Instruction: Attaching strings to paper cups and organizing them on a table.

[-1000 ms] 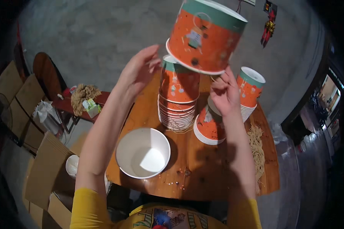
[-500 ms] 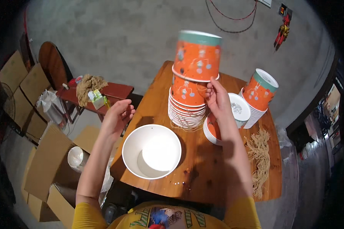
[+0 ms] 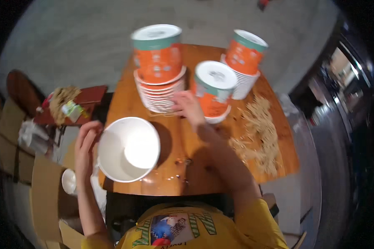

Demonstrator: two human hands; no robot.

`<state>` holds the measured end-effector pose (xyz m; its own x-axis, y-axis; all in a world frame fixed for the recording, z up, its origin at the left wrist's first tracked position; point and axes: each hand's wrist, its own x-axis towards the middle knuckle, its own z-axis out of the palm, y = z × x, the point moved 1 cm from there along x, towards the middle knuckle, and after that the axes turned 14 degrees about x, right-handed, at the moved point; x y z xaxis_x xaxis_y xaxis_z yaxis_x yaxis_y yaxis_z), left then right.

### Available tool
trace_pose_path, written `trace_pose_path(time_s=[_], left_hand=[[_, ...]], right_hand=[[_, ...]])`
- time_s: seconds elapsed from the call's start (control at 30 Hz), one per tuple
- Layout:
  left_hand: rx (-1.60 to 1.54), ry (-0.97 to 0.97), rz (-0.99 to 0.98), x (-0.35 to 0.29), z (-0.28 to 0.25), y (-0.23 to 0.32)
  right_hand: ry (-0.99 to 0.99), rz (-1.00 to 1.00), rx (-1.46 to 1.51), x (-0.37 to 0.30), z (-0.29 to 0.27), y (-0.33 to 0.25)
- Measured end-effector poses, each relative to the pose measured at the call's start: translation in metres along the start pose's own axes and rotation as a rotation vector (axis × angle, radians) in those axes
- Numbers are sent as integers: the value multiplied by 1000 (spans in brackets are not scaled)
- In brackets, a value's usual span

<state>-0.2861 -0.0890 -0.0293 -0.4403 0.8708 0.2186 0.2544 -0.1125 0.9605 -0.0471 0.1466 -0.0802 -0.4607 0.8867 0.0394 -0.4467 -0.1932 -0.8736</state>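
A white-lined paper bucket (image 3: 147,175) stands mouth up at the table's near left. My left hand (image 3: 88,135) is beside its left rim, fingers bent and slightly apart; whether they touch the rim is unclear. Behind it, upside-down orange paper buckets (image 3: 158,62) with green bands and white bases form a nested stack. My right hand (image 3: 189,108) is open at the stack's lower right side, fingertips toward the rims, holding nothing I can see. Thin twine (image 3: 164,115) lies at the stack's foot. Right of that hand stands a shorter upside-down stack (image 3: 215,89).
Another bucket stack (image 3: 245,62) stands at the back right. A bundle of tan twine (image 3: 264,137) lies along the wooden table's (image 3: 183,145) right side, small beads (image 3: 178,162) near its front. Left are a red bench (image 3: 91,94) with more twine and an open cardboard box (image 3: 45,195).
My right hand has let go of the top bucket, which now sits on the stack, and has dropped lower beside it. My left hand has come down next to the upright bucket. The view has shifted.
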Motion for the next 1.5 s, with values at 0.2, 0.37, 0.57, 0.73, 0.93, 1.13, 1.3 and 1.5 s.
trace_pose_path(time_s=[0.2,0.37,0.57,0.73,0.93,1.13,1.3,1.5], left_hand=[[649,-195,91,-35,24,8],[544,-97,9,-44,42,12],[480,-40,-22,-43,71,13],[920,411,398,-54,94,28],[429,35,539,-74,173,77],[9,-240,282,-41,246,83],[137,-403,335,-16,255,73],[317,-417,79,-40,243,78]], right_hand=[[-164,-205,-328,-81,-73,-12],[253,-601,-1295,-136,-136,-84],[300,-333,-1439,-167,-210,-92],[361,-94,-444,-155,-168,-115],[156,-115,-231,-147,-84,-142],[22,9,-310,-136,-58,-156],[-175,-66,-464,-132,-37,-160],[-82,-393,-987,-126,-63,-153]])
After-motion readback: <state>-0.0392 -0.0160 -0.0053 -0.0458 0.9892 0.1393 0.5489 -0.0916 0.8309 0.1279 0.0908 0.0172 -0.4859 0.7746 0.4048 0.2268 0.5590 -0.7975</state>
